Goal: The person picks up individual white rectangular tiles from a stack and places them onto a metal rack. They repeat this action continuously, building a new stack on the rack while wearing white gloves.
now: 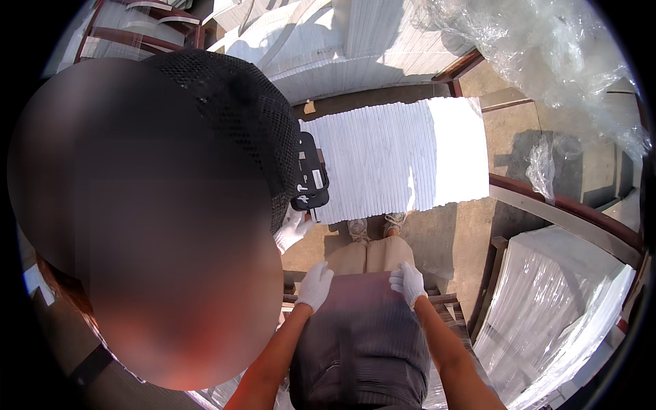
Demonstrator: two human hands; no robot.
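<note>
Gloved left hand [315, 286] and right hand [408, 282] on lap, white ribbed panel stack [396, 160] ahead, co-worker's gloved hand [292, 231] nearby

Hard sunlight hits the concrete floor [509, 137] around you, with sharp shadows across it. Stacks of white ribbed panels [393, 160] lie ahead and further back, dark red metal rails [560, 205] run on your right. Crumpled clear plastic sheeting [547, 48] sits upper right, more wrapped white stacks [553, 301] lower right.

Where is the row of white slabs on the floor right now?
In the head view, the row of white slabs lies upper centre on the floor, just ahead of the person's shoes, right of a co-worker's black cap.
</note>
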